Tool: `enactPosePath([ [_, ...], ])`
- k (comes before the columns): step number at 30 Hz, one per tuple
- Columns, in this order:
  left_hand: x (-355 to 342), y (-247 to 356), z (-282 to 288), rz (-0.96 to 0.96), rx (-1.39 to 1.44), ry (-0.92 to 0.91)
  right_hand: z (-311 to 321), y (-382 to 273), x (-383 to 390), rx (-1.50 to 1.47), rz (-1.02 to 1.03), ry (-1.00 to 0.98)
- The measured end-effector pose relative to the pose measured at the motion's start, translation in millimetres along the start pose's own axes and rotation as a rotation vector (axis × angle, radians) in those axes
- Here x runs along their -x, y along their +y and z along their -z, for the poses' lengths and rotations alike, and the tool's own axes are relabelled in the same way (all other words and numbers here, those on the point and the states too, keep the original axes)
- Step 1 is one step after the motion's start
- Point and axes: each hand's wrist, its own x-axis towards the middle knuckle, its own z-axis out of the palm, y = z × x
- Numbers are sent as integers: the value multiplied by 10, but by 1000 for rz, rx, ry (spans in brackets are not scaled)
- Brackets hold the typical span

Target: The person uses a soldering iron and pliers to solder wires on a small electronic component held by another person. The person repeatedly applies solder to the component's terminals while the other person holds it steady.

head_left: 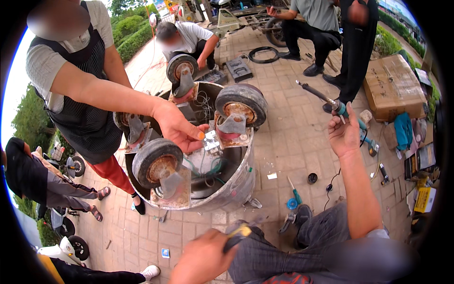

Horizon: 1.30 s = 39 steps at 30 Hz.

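My right hand [344, 135] is raised at the right, closed around the teal handle of a soldering iron [321, 96] whose tip points up and left. Low in the middle, my left hand [203, 255] is closed on a blurred yellow-and-black tool [240, 233]; its kind is unclear. In front of me stands a round metal tub [231, 187] with several rusty caster wheels [158, 163] facing up. A co-worker's hand [182, 130] reaches over it from the left, beside a small whitish block [211, 141]. Green wires [215, 168] lie inside the tub.
Beside my foot lie a screwdriver [295, 191], a blue roll [292, 204] and a small black cup [312, 178]. A cardboard box [395, 87] stands at the right. Several people are nearby, one crouching behind the tub near a black tool case [239, 69].
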Motion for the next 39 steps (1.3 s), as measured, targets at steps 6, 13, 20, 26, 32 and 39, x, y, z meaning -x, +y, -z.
enactPosePath([
  [6,-678,-763,-1791,51,117,-278,-250,76,370,176,177,41],
  [13,-1655,-1086,-3420,-12,-154,-460,108,87,218,530,440,84],
  [20,-1850,-982,-3672,269,-242,-706,302,-33,267,686,471,17],
  [26,-1908,-1139,-3953,308,-261,-727,320,-175,412,686,484,-12],
  [32,-2076,-966,-3915,494,-94,-652,475,-221,427,745,554,-23],
  [39,-2050,-1138,-3898,417,40,-563,624,-391,286,863,398,8],
])
